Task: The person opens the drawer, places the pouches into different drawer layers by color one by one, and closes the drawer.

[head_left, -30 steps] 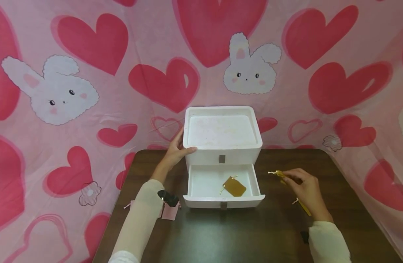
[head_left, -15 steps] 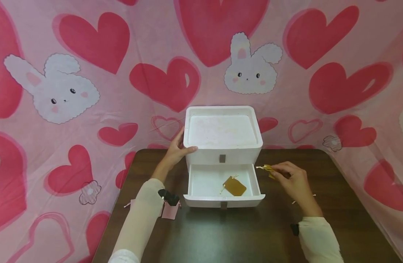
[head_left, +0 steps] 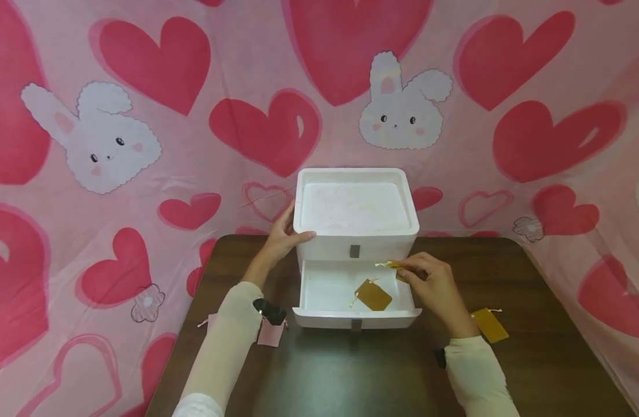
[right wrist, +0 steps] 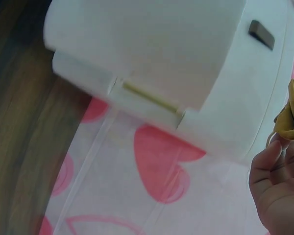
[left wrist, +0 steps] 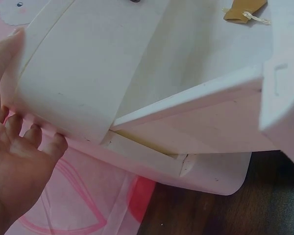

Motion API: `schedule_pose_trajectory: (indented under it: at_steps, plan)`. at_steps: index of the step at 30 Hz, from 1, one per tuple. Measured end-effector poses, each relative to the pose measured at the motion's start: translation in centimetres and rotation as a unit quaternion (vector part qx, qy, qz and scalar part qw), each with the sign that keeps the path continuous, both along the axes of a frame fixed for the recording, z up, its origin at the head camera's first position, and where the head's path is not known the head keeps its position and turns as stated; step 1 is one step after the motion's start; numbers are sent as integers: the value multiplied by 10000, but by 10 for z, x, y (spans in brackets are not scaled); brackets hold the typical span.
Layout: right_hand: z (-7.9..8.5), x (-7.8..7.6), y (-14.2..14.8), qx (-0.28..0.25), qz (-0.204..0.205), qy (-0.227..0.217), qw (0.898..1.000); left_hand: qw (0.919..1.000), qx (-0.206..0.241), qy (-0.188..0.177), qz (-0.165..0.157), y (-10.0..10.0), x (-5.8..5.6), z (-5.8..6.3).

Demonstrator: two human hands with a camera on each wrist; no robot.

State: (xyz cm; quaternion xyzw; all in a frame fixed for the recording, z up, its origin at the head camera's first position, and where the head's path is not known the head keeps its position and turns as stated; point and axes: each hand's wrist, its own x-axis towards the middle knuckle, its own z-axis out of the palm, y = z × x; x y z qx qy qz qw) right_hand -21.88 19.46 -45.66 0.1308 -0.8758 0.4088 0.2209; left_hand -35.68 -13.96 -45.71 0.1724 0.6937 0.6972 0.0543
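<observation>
Right hand (head_left: 431,282) pinches a mustard pouch (right wrist: 287,122) above the open drawer (head_left: 324,289)

The right hand comes in from the right, its thumb and fingertips closed together on the held pouch, the other fingers bent behind. The pouch is at the far right part of the drawer, cords pointing left; the head view shows it above the drawer's right wall, apart from the second pouch (head_left: 375,295), which lies flat on the drawer floor, right of the middle.

The left hand (head_left: 281,240) rests against the near left corner of the white chest (head_left: 324,248), thumb stretched along the front, fingers spread along the left side; it is wide and has nothing enclosed in it. The chest's upper drawer, with a brown tab (head_left: 355,251), is closed; the lower one is pulled out toward the near side.

On the dark table (head_left: 345,370), a third pouch (head_left: 490,325) lies to the right, beyond the right sleeve (head_left: 476,370). A pink pouch (head_left: 271,333) lies left of the drawer, partly behind the left sleeve (head_left: 223,341); more pink shows on that sleeve's other side. Behind the table hangs a pink cloth (head_left: 236,52) printed with hearts and rabbits.
</observation>
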Motion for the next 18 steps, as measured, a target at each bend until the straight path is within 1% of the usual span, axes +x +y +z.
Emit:
schedule_pose_trajectory:
  at_steps: [4, 5, 7, 14, 18]
  plan:
    - [1, -3, -13, 65, 148, -35, 9999, 10000, 36, 23, -9, 0, 0, 1]
    - [1, -3, -16, 85, 189, -20, 9998, 10000, 16, 82, 10, 0, -3, -3]
    - [1, -5, -23, 110, 260, 9, 9996, 9999, 11, 101, 15, 0, -3, -3]
    - [-2, -7, -41, 194, 436, -63, 9988, 9997, -173, 166, 23, -1, -3, -5]
    - [-4, -8, -51, 246, 513, -28, 9984, 9996, -224, 193, 47, -1, -3, -5]
